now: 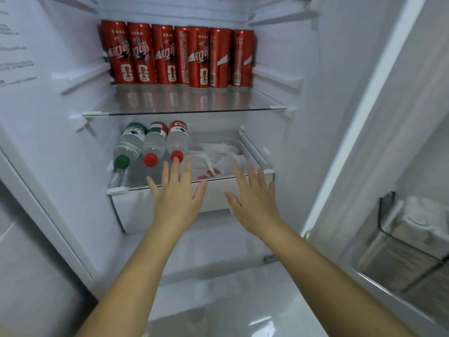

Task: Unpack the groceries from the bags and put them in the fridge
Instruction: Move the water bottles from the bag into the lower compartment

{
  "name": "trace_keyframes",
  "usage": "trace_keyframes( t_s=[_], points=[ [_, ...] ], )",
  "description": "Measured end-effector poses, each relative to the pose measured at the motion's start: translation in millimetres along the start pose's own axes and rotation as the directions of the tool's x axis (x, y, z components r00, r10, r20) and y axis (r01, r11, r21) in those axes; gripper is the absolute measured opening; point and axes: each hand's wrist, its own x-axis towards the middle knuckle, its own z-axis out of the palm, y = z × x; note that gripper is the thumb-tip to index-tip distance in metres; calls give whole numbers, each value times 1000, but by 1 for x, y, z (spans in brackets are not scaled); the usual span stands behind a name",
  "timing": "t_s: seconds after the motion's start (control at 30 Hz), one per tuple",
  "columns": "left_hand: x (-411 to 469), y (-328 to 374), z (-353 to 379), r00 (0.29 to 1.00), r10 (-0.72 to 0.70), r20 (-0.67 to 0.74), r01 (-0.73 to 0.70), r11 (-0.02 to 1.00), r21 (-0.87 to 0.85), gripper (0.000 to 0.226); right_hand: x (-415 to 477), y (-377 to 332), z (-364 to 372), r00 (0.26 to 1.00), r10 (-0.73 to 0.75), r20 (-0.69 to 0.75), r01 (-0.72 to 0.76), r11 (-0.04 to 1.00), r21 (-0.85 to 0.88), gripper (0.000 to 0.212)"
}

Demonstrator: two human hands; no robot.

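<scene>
The fridge stands open in front of me. Several red soda cans (178, 55) line the back of the glass shelf (184, 112). Below it, a white drawer (216, 194) is pulled out and holds three water bottles (153, 144) lying on their sides, one with a green cap and two with red caps. White plastic bags (213, 158) with red print lie to their right. My left hand (176, 193) and my right hand (252, 198) are both spread flat, fingers straight, at the drawer's front edge. Neither hand holds anything.
The fridge door (413, 215) hangs open at the right, with a door bin (388, 229) holding a white wrapped item. White side walls with shelf rails flank the shelves. A glossy white floor of the compartment lies under my forearms.
</scene>
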Motion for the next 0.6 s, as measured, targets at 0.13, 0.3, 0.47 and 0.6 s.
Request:
trace_keyframes(
  t_s=[0.13, 0.3, 0.47, 0.6],
  points=[
    [-63, 26, 11, 996, 47, 82, -43, 998, -50, 65, -66, 23, -6, 999, -7, 46, 8, 999, -38, 66],
    [-150, 53, 27, 988, 56, 140, -33, 986, -161, 64, -168, 52, -3, 996, 21, 87, -18, 999, -33, 64],
    [-244, 93, 46, 922, 163, 350, -102, 977, -188, 63, -279, 89, 8, 976, 159, 150, -143, 984, -107, 63],
    [-309, 140, 50, 867, 287, 407, -227, 955, -191, 64, -361, 119, 6, 947, 296, 126, -273, 946, -175, 64]
  ],
)
